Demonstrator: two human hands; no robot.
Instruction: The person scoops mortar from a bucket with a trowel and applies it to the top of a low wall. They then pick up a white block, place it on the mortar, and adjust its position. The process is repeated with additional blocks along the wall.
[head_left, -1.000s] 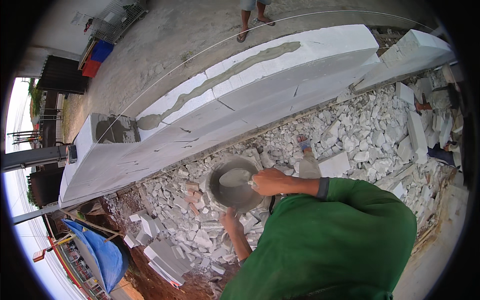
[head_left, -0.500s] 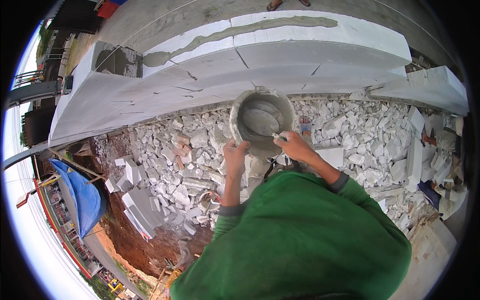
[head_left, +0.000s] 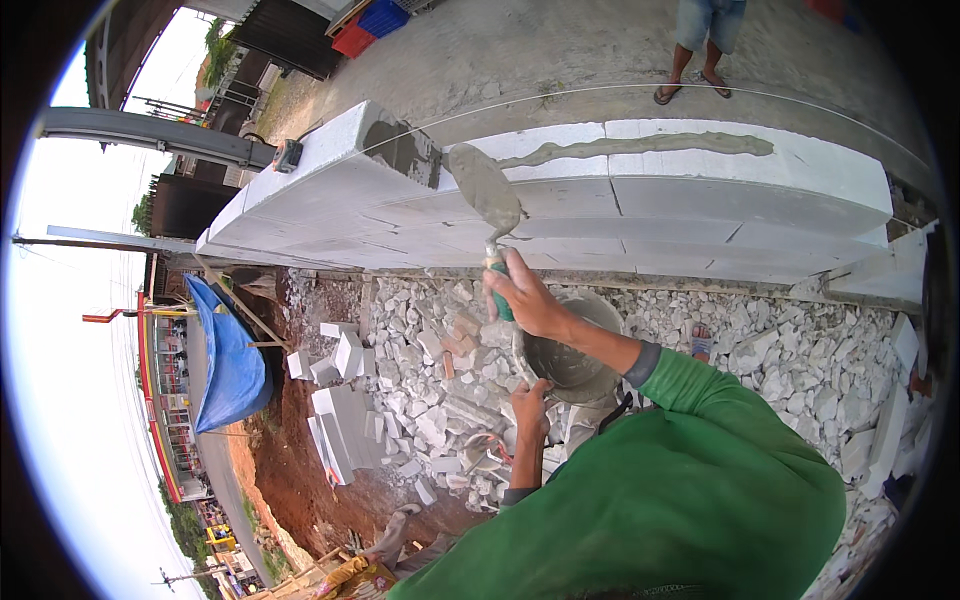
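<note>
At eleven o'clock from the bucket (head_left: 601, 325), our trowel (head_left: 484, 186) is now up by the wall (head_left: 720, 205), lifted out. Our right hand (head_left: 527, 296) grips it tight; our left hand (head_left: 530, 402) holds the bucket's edge. So our work has moved to the wall.

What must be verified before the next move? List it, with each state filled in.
1. Right hand gripping the trowel: ok, closed around its handle.
2. Mortar on the blade: ok, it looks coated.
3. Left hand holding the bucket: ok, at its near rim.
4. Enough mix inside the bucket: cannot tell, depth unclear.
5. Strip reaching the right end of the wall: not ok, stops short.
</note>
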